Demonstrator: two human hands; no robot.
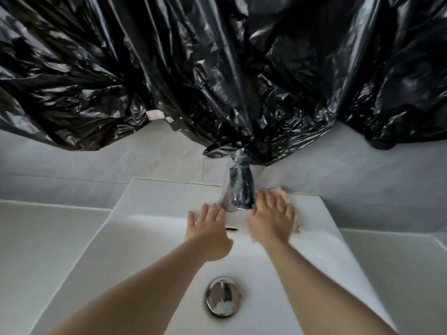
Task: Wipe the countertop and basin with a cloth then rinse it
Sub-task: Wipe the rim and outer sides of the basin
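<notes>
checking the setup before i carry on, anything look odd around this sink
Yes: crumpled black plastic sheeting covers the wall above the basin and drapes over the top of the chrome faucet. Nothing looks spilled or broken.

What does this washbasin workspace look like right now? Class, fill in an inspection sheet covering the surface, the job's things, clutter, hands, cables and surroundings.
Surface: white basin set in a pale countertop; metal drain plug at the bottom.
Job's things: pale cloth under the right hand, on the ledge beside the tap; no water seen running.
Clutter: nothing seen.
Hands: left hand open, flat on the ledge left of the tap; right hand spread flat, pressing the cloth.
Cables: nothing seen.
Surroundings: black plastic sheet hanging over the grey wall, bunched above the tap.
</notes>
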